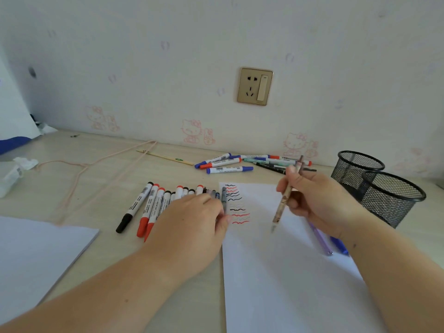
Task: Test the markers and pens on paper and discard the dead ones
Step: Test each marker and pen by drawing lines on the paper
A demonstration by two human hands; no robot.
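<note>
Right hand (319, 203) grips a slim brown patterned pen (284, 198) between thumb and curled fingers, tip pointing down and held just above the white sheet of paper (276, 272), not clearly touching it; the pen is blurred. Left hand (192, 227) lies palm down over the near ends of a row of white-barrelled markers with black and red caps (153, 205), fingers curled at the paper's left edge by a thin grey pen (224, 198); whether it pinches that pen I cannot tell. Paper bears a column of black and red squiggles (236, 204) near its upper left corner. A lilac pen (320, 239) and a blue pen (338, 245) lie on the paper's right side, partly hidden beneath the right wrist. Second loose cluster of markers with blue and red caps, plus teal and black pens (240, 162), lies against the wall, well apart from the row. Two black wire-mesh pen cups (374, 181) stand upright at right, touching or nearly so. Pale wooden desk (72, 183); pink wire hanger (96, 164) and wooden ruler (165, 157) at the back; stack of white sheets (36, 255) near left; crumpled tissue (16, 171) far left. Gold wall socket (255, 86) above.
</note>
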